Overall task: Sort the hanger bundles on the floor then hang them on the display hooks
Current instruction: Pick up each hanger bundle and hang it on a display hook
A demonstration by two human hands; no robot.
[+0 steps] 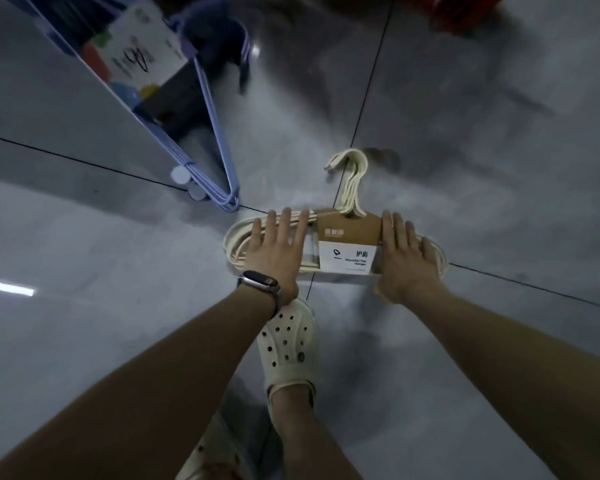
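Cream bundle (312, 237) lies flat on the floor (465, 168) across a tile joint, left hand (278, 251) and right hand (404, 261) pressing its ends with straight fingers, gripping nothing; likely light, stiff, slippery, best gripped at the hooks (352, 174) or sleeve (354, 230).

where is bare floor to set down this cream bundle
The floor is bare left of the cream hanger bundle, below the blue hanger bundle, and wider right of it, up to the red items. Crowded by the shoe, where the left hand and right hand press the bundle.
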